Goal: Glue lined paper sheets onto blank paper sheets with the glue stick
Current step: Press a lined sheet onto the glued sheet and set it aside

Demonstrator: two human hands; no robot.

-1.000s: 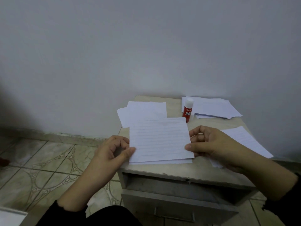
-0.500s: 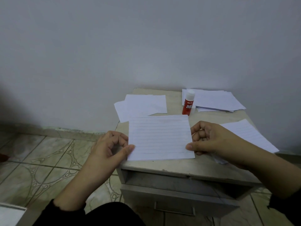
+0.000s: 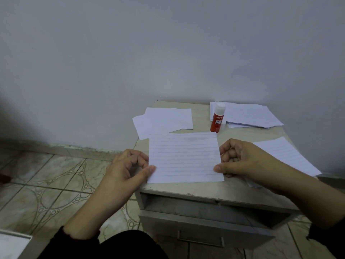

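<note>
Tiled floor [image 3: 46, 180] left of the counter [image 3: 201, 189]. Left hand [image 3: 128, 169] at the lined sheet's [image 3: 183, 157] left edge, thumb on top near the lower corner, fingers curled: grip pinching the sheet. Blank sheets [image 3: 162, 121] behind the lined sheet, toward the wall. Lined sheet flat on the counter's front middle. Glue stick [image 3: 217, 117] upright, capped, just behind the lined sheet's far right corner. Paper stack [image 3: 252, 116] right of the glue stick. Right hand [image 3: 242, 159] at the lined sheet's right edge, thumb on its lower corner, fingers curled: grip pinching it too. Second lined sheet [image 3: 287, 156] partly under the right wrist. Open drawer [image 3: 205, 221] below the lined sheet.
</note>
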